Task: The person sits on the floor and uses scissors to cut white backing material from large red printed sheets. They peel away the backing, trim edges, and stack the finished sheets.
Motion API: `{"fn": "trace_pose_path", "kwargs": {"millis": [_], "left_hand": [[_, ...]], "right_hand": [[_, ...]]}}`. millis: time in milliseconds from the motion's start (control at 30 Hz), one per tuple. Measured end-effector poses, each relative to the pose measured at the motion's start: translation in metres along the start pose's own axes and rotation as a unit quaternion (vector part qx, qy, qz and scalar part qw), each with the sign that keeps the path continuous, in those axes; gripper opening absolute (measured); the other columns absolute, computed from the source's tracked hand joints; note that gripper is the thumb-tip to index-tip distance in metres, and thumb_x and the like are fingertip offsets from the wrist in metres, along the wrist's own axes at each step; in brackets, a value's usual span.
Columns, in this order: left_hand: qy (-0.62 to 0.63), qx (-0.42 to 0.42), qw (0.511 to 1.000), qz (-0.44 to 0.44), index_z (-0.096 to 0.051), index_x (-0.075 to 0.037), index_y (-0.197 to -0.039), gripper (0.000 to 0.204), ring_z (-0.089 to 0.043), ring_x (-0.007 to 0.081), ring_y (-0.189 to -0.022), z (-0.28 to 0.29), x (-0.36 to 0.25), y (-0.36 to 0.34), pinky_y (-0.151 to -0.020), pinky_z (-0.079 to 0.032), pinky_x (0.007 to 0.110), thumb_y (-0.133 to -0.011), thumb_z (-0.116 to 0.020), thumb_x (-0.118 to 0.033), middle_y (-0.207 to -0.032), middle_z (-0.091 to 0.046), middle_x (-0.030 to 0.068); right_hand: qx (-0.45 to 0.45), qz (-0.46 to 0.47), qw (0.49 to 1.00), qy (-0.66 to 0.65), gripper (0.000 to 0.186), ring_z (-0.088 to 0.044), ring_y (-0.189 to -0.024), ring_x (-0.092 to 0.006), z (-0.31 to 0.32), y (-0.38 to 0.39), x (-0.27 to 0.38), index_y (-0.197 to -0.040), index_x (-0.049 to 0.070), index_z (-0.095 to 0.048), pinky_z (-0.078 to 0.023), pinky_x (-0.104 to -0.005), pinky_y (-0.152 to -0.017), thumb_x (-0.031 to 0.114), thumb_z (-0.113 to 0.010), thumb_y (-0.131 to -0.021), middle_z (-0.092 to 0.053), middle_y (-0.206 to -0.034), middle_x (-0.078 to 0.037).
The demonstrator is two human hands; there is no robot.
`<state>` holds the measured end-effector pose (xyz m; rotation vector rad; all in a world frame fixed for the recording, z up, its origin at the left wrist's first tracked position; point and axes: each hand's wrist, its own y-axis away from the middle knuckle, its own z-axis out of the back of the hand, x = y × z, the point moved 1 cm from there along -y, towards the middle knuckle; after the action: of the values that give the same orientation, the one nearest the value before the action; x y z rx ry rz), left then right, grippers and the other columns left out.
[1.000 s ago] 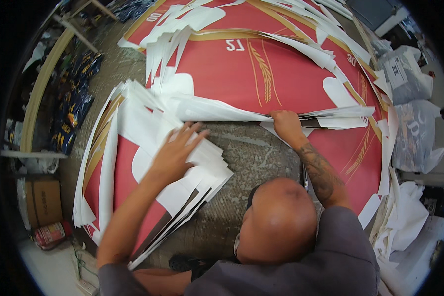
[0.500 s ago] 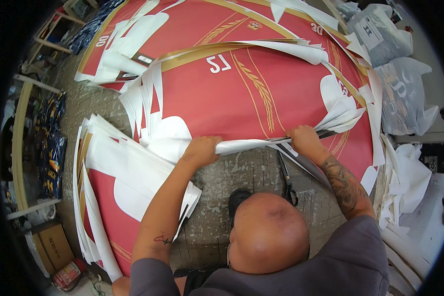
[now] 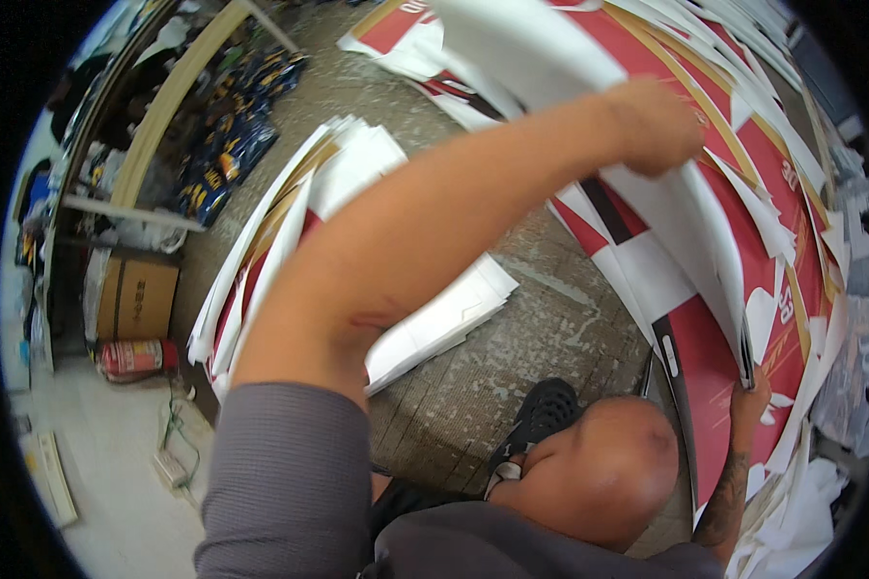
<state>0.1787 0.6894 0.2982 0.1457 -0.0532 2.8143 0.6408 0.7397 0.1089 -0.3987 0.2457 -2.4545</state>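
Observation:
My left hand [image 3: 661, 125], slightly blurred, is closed on the edge of a raised stack of large white-backed printed sheets [image 3: 690, 241], high in the picture. My right hand [image 3: 748, 386] grips the same stack's lower end at the right, its tattooed forearm below. Under the raised stack lie red sheets with a black-and-white chequered band [image 3: 647, 251]. Black scissors [image 3: 647, 374] lie partly hidden beside them, near my bent knee [image 3: 618, 444]. Another stack of red and white sheets [image 3: 434, 328] lies at the left, partly behind my left arm.
My black shoe [image 3: 541, 415] stands on the worn board surface [image 3: 521, 338]. At the left are a wooden-framed rack [image 3: 179, 87], dark plastic packets [image 3: 232, 125], a cardboard box [image 3: 135, 294], a red fire extinguisher [image 3: 130, 357] and a power strip [image 3: 171, 471]. Plastic bags [image 3: 845, 386] line the right side.
Both hands have lifted the sheet stack from lying flat; my left hand rose up and right, my right hand sits lower at its end. The view has swung toward the left.

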Motion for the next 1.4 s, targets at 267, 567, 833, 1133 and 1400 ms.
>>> {"fn": "trace_pose_path", "kwargs": {"millis": [267, 567, 833, 1133, 1400], "left_hand": [[-0.178, -0.033, 0.975, 0.132, -0.071, -0.006, -0.077, 0.008, -0.067, 0.0342, -0.079, 0.153, 0.048, 0.237, -0.072, -0.052, 0.044, -0.071, -0.067, -0.003, -0.076, -0.067, 0.0161], [-0.1, -0.039, 0.88, 0.463, -0.072, -0.012, -0.087, 0.019, -0.064, 0.0261, -0.078, 0.025, -0.085, 0.636, -0.069, -0.047, 0.041, -0.069, -0.073, -0.007, -0.077, -0.066, 0.0075], [0.116, 0.067, 0.78, 0.612, -0.07, -0.011, -0.104, 0.042, -0.064, 0.0285, -0.093, -0.237, -0.257, 0.778, -0.08, -0.046, 0.048, -0.065, -0.065, 0.003, -0.1, -0.069, 0.0082], [0.131, 0.039, 0.736, 0.663, -0.07, -0.012, -0.085, 0.029, -0.061, 0.0268, -0.092, -0.273, -0.309, 0.812, -0.075, -0.045, 0.044, -0.059, -0.072, 0.0, -0.091, -0.061, 0.0056], [0.216, 0.165, 0.643, 0.716, -0.073, -0.008, -0.085, 0.015, -0.062, 0.028, -0.094, -0.251, -0.336, 0.842, -0.082, -0.047, 0.046, -0.07, -0.072, -0.011, -0.091, -0.063, 0.0062]], "right_hand": [[-0.081, 0.215, 0.967, -0.107, 0.038, -0.068, -0.098, -0.0351, -0.021, -0.055, 0.187, -0.121, 0.002, -0.065, -0.053, -0.042, -0.081, 0.001, -0.059, -0.084, -0.07, -0.109, -0.019], [0.094, 0.656, 0.743, -0.091, 0.039, -0.066, -0.096, -0.0267, -0.073, -0.122, 0.45, -0.121, 0.003, -0.061, -0.053, -0.0395, -0.079, 0.003, -0.057, -0.082, -0.066, -0.115, -0.012], [0.341, 0.683, 0.642, 0.069, 0.016, -0.068, -0.077, -0.0263, -0.237, 0.056, 0.539, -0.093, 0.004, -0.067, -0.056, -0.0409, -0.064, 0.012, -0.063, -0.079, -0.067, -0.079, -0.011], [0.265, 0.685, 0.678, -0.014, 0.024, -0.064, -0.09, -0.027, -0.246, 0.098, 0.523, -0.102, 0.003, -0.065, -0.052, -0.038, -0.072, 0.012, -0.061, -0.08, -0.064, -0.097, -0.01], [0.34, 0.688, 0.639, -0.05, 0.016, -0.065, -0.085, -0.027, -0.231, 0.133, 0.534, -0.091, 0.003, -0.067, -0.053, -0.0401, -0.073, 0.012, -0.061, -0.08, -0.064, -0.091, -0.01]]}}
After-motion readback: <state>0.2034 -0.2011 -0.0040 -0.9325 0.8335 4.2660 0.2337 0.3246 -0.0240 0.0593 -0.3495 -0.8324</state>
